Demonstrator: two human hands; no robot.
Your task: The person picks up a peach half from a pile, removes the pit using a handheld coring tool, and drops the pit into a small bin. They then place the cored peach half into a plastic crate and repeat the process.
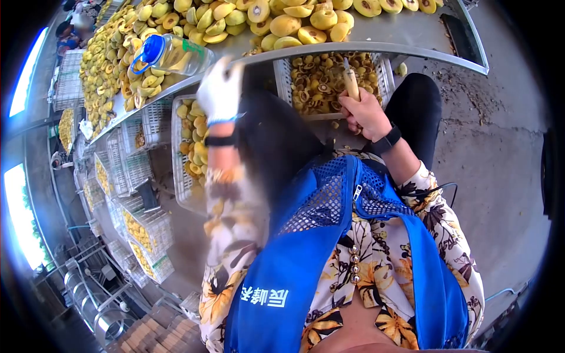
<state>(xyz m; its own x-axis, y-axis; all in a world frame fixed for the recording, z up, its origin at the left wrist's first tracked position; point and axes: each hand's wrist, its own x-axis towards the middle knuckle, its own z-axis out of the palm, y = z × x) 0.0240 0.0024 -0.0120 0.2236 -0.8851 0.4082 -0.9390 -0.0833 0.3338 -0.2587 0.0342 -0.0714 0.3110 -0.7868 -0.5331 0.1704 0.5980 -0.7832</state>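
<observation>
With right grip (366, 115) closed round wooden-handled tool (351, 84), cannot tell hold of blurred left grip (222, 94); probably choosing fruit (285, 25), calling for clean pick.

blue-capped bottle (187, 57) on its side | stacked white crates (122, 167), left | bright window (25, 206), far left | person (67, 41), upper left

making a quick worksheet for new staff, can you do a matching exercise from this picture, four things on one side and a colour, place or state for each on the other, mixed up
Things:
1. bottle
2. tool
3. left hand
4. vest

Matches:
A. held by its wooden handle in the right hand
B. blue, worn over a flowered shirt
C. wearing a white glove
D. clear, with a blue cap

Pairs: 1-D, 2-A, 3-C, 4-B
</observation>
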